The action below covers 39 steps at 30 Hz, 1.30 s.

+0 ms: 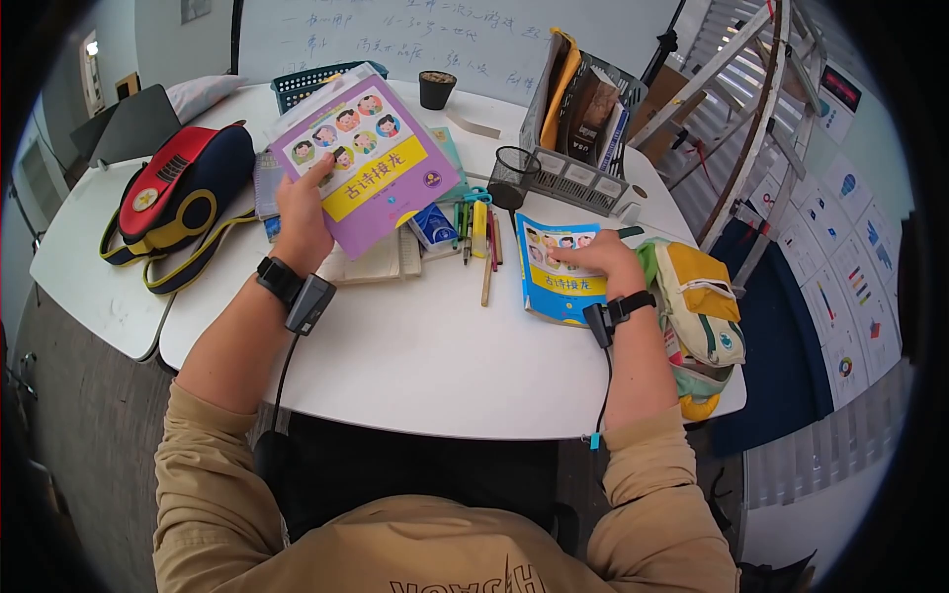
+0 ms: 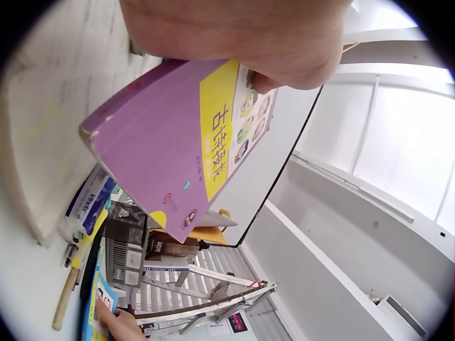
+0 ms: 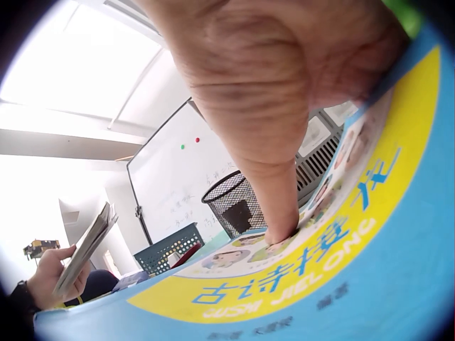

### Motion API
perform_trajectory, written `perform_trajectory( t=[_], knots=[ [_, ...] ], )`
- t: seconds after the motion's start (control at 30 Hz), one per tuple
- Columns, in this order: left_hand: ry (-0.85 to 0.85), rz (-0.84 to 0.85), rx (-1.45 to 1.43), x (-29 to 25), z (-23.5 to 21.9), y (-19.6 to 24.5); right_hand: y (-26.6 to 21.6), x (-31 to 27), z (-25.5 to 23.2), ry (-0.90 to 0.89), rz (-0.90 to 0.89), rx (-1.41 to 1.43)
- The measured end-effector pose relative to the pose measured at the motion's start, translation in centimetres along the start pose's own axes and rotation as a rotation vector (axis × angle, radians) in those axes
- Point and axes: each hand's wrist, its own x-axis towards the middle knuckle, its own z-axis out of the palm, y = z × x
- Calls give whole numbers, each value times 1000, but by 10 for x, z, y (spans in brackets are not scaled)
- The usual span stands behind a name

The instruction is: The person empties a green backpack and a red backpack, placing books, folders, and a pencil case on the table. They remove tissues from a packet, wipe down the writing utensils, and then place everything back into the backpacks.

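In the head view a purple book [image 1: 395, 193] with a yellow title band is held up and tilted by my left hand [image 1: 304, 217], thumb on its cover. The left wrist view shows the purple book [image 2: 156, 135] below the left hand [image 2: 242, 35]. At the right of the table my right hand [image 1: 603, 259] grips a blue book [image 1: 559, 287], thumb pressed on the cover and the other fingers hidden. The right wrist view has the thumb of the right hand [image 3: 263, 92] on the blue book [image 3: 298, 284], whose cover bends.
Pens [image 1: 465, 232], an open notebook [image 1: 371, 259] and a blue packet [image 1: 432, 227] lie between the hands. Behind are a mesh cup [image 1: 514, 168], a file rack [image 1: 573, 183] and a plant pot [image 1: 436, 91]. A red-and-navy bag [image 1: 178, 198] lies left, a yellow-and-cream bag [image 1: 697, 296] right.
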Motion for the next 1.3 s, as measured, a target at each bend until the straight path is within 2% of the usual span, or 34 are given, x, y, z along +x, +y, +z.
perform_trajectory(
  t=[0.07, 0.17, 0.33, 0.4, 0.47, 0.57, 0.67, 0.77, 0.87, 1.0, 1.17, 1.3],
  knots=[
    [3, -6, 5, 2, -2, -2, -15, -22, -7, -31, 12, -35],
    [9, 5, 13, 6, -5, -6, -18, -19, 3, 133, 60, -154],
    [-2, 17, 8, 2, -2, -7, -4, -10, 11, 210, 67, -99],
    [-10, 21, 7, 1, -1, -7, 1, -5, 7, 179, 48, -82],
    [-17, 25, 7, -1, 0, -6, 0, -8, 0, 73, 18, -57],
    [-25, 29, 12, -3, 1, -7, -1, -19, -2, 85, -44, -10],
    [-37, 37, 30, -2, 0, -7, 14, 2, 8, 111, -132, 165],
    [-68, 45, 47, -5, 1, -6, 12, 8, -1, 226, -209, 219],
    [-100, 49, 69, -9, 2, -6, -7, -9, -10, 247, -486, 621],
    [-136, 73, 140, -7, 0, -10, -47, -43, -13, 123, -629, 1100],
    [-299, 69, 207, -18, 7, -10, -83, -68, 21, 106, -846, 1266],
    [-418, 33, 238, -35, 17, -10, -112, -97, 60, 185, -893, 1251]
  ],
)
